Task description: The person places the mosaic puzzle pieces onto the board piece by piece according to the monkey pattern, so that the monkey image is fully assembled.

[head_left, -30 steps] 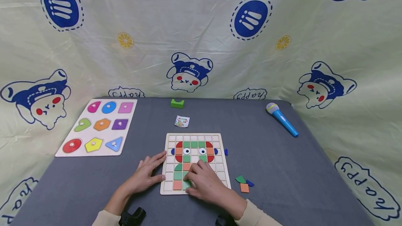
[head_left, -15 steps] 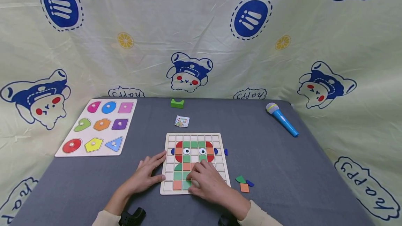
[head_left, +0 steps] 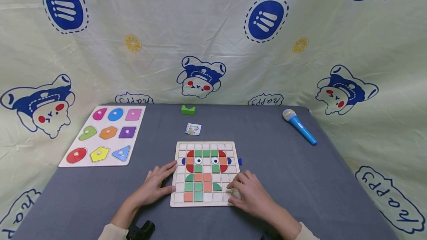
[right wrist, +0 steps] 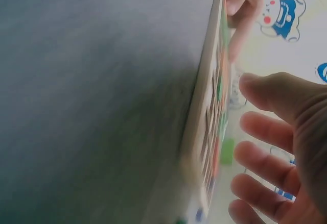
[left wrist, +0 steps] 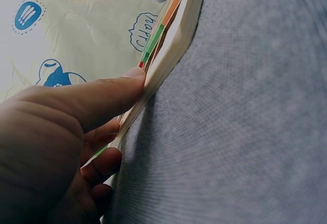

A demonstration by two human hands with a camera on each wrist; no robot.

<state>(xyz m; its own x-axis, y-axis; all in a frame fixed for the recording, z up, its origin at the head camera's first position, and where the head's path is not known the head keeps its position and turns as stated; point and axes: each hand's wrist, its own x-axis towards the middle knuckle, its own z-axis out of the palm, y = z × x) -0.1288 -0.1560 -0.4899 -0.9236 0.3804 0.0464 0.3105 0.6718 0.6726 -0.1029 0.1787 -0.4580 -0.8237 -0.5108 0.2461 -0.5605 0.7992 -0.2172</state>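
A square wooden grid board (head_left: pixel 235 149) lies on the table, partly filled with red, green, orange and blue tiles and two eye tiles. At its left edge rests my left hand (head_left: pixel 151 186); in the left wrist view the thumb (left wrist: pixel 115 94) touches the wooden side. My right hand (head_left: pixel 251 195) hovers over the board's lower right edge. Its fingers and thumb are apart with nothing between them, as the right wrist view shows. Just left of it on the grid are a green quarter-round tile (head_left: pixel 216 187) and an orange square tile (head_left: pixel 207 186).
A knob puzzle (head_left: pixel 103 145) of coloured shapes lies at left. Behind the board are a small picture card (head_left: pixel 193 129) and a green block (head_left: pixel 188 110). A toy microphone (head_left: pixel 301 129) lies back right. One blue piece (head_left: pixel 240 161) sits beside the board's right edge.
My right hand has moved right from the board's middle to its right edge, uncovering orange and green tiles. It now covers the spot of the loose pieces. My left hand stays put.
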